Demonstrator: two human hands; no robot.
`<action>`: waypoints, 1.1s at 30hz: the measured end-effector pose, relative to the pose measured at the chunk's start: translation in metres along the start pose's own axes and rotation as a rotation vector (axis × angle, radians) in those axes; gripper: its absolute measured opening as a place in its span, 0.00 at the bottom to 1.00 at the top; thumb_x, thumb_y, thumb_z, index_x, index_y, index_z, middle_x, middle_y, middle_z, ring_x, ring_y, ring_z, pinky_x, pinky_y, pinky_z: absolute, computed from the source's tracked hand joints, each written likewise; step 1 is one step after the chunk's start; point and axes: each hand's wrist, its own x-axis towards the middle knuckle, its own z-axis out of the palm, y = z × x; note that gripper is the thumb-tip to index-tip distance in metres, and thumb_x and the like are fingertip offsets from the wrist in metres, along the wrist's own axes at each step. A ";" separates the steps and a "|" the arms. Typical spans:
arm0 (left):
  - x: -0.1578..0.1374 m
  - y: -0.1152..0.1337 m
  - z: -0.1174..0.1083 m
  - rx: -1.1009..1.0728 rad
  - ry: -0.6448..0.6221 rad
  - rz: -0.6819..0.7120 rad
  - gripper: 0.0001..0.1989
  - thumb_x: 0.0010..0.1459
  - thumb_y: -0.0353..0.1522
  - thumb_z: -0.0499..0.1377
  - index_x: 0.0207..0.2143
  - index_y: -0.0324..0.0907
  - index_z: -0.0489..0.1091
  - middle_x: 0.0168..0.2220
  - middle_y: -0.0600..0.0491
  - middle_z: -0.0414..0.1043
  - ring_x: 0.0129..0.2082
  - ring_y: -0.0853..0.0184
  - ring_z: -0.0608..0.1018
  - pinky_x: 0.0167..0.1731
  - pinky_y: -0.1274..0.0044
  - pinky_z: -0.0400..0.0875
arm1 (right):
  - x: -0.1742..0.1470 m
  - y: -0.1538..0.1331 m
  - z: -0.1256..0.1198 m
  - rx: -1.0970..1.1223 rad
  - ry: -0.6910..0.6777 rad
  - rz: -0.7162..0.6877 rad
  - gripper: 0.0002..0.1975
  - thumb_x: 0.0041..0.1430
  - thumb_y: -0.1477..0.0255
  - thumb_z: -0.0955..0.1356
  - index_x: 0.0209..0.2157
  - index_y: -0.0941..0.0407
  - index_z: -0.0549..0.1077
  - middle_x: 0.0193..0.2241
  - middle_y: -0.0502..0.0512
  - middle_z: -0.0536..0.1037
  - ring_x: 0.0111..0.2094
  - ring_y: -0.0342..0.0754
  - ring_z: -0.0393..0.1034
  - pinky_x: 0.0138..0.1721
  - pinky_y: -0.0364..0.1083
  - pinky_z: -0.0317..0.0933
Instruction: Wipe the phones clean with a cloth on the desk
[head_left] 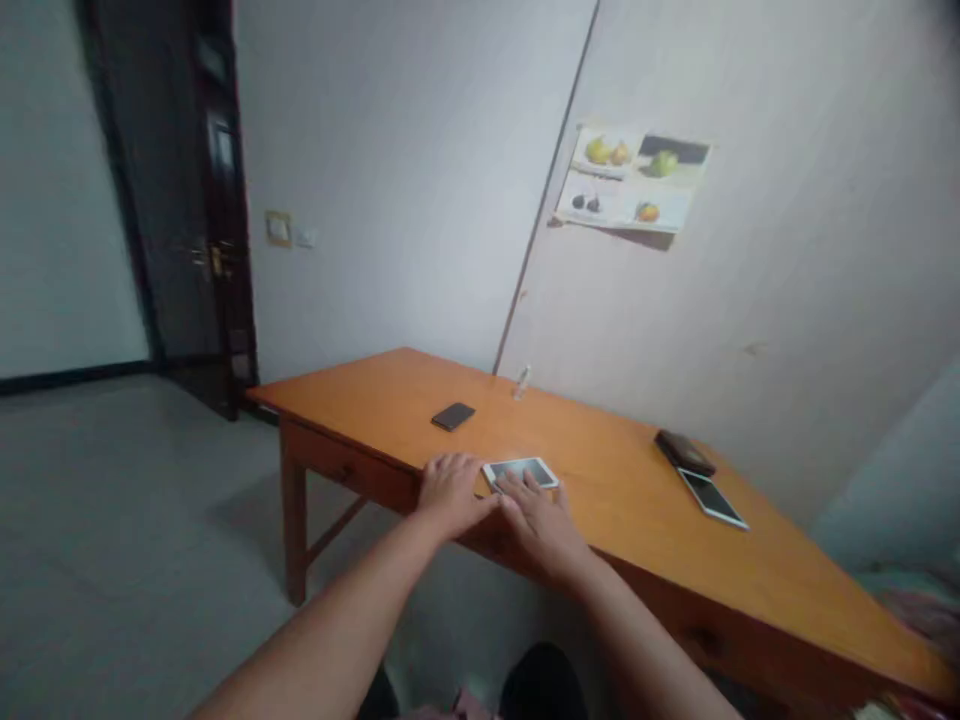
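A white-framed phone (536,468) lies flat near the front edge of the wooden table (600,470). My right hand (536,515) rests on its near side with fingers spread, some of them over the screen. To the left of the phone, my left hand (452,490) lies on the table edge, fingers stretched out, its thumb close to my right hand. Nothing shows in its grasp. Farther back on the tabletop sits a dark phone (453,416), apart from both hands.
On the table's right side are a brown wallet (685,452) and another white-framed device (712,497). A small clear bottle (523,382) stands by the wall at the back. A fruit picture sheet (634,185) hangs above. At far left is a dark door (225,240).
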 end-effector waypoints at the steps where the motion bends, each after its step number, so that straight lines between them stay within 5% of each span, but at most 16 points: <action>1: 0.000 0.001 -0.001 -0.001 0.003 0.007 0.27 0.57 0.53 0.57 0.51 0.47 0.69 0.50 0.48 0.73 0.52 0.53 0.71 0.53 0.62 0.59 | 0.003 0.009 -0.002 -0.027 -0.001 0.049 0.30 0.71 0.52 0.47 0.66 0.44 0.59 0.69 0.47 0.56 0.71 0.58 0.41 0.65 0.73 0.28; 7: -0.001 0.005 -0.002 -0.005 0.025 0.019 0.27 0.55 0.54 0.59 0.50 0.47 0.70 0.49 0.47 0.73 0.51 0.53 0.71 0.53 0.63 0.58 | 0.016 0.037 -0.008 -0.121 0.035 0.373 0.28 0.72 0.55 0.49 0.66 0.45 0.60 0.69 0.49 0.55 0.71 0.64 0.38 0.60 0.80 0.28; 14: 0.000 0.005 0.000 -0.009 0.014 0.000 0.25 0.58 0.53 0.57 0.50 0.47 0.70 0.50 0.47 0.73 0.52 0.54 0.70 0.54 0.63 0.58 | 0.012 0.013 -0.006 -0.004 -0.034 0.050 0.28 0.72 0.54 0.48 0.65 0.42 0.61 0.68 0.50 0.59 0.71 0.55 0.41 0.66 0.70 0.28; 19: -0.001 0.007 -0.002 -0.018 0.039 0.017 0.27 0.55 0.53 0.60 0.49 0.47 0.70 0.49 0.48 0.74 0.51 0.54 0.71 0.55 0.64 0.57 | 0.026 0.038 -0.014 -0.105 -0.007 0.342 0.28 0.72 0.55 0.48 0.64 0.43 0.62 0.68 0.50 0.58 0.70 0.64 0.39 0.60 0.79 0.29; 21: -0.001 0.007 -0.001 -0.021 0.036 0.007 0.27 0.55 0.53 0.60 0.49 0.47 0.70 0.49 0.48 0.74 0.52 0.53 0.71 0.55 0.64 0.57 | 0.029 0.034 -0.011 -0.106 0.001 0.333 0.28 0.72 0.55 0.48 0.63 0.43 0.63 0.68 0.50 0.59 0.70 0.65 0.40 0.60 0.80 0.31; 26: -0.001 0.005 0.000 -0.029 0.032 0.008 0.22 0.58 0.51 0.57 0.48 0.48 0.71 0.49 0.49 0.74 0.52 0.55 0.71 0.53 0.64 0.59 | 0.031 0.013 -0.004 -0.035 -0.035 0.059 0.28 0.72 0.53 0.47 0.64 0.40 0.62 0.67 0.49 0.60 0.70 0.59 0.42 0.63 0.76 0.31; 33: -0.001 0.005 0.000 -0.035 0.047 0.024 0.27 0.54 0.54 0.60 0.49 0.47 0.70 0.49 0.48 0.74 0.51 0.53 0.71 0.53 0.63 0.58 | 0.044 0.036 -0.009 -0.093 -0.022 0.370 0.29 0.72 0.54 0.46 0.64 0.44 0.62 0.68 0.52 0.59 0.70 0.64 0.43 0.60 0.78 0.34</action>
